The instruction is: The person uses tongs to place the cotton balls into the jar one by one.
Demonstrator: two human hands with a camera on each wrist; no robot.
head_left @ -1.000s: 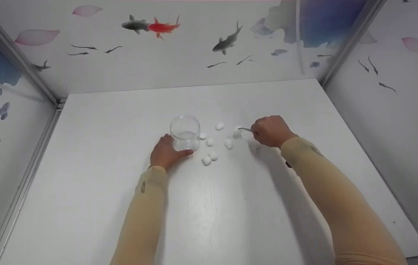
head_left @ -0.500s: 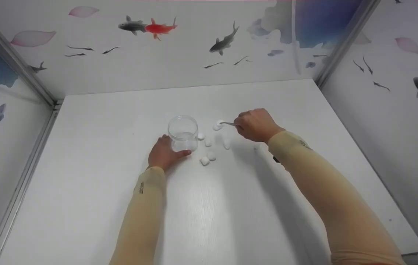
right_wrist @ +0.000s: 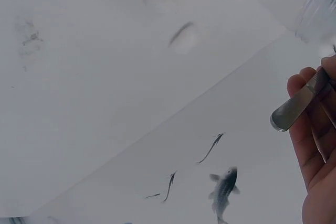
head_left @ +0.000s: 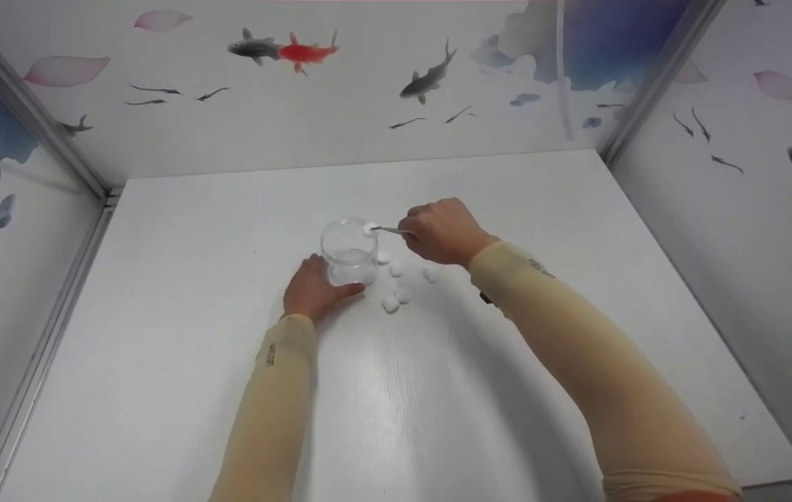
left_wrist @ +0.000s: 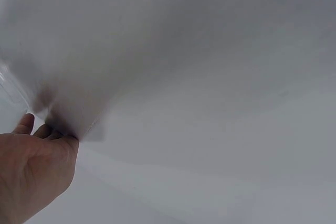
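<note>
A clear round jar (head_left: 349, 252) stands on the white table, its mouth facing up. My left hand (head_left: 312, 291) grips its lower left side, the thumb lying along the front. In the left wrist view that hand's fingers (left_wrist: 41, 131) touch the jar's wall at the left edge. My right hand (head_left: 446, 231) pinches metal tweezers (head_left: 390, 230); their broad end shows in the right wrist view. A white cotton ball (head_left: 369, 229) sits at the tweezer tips, over the right part of the jar's rim. Several loose cotton balls (head_left: 390, 304) lie to the jar's right.
The white tabletop (head_left: 159, 279) reaches back to an upright panel (head_left: 354, 132) printed with fish. Similar panels (head_left: 737, 230) stand to the left and right of the table.
My right hand has moved left with the tweezers. The tweezers have gone from the far cotton balls to the jar's rim, carrying a cotton ball. My left hand stays on the jar.
</note>
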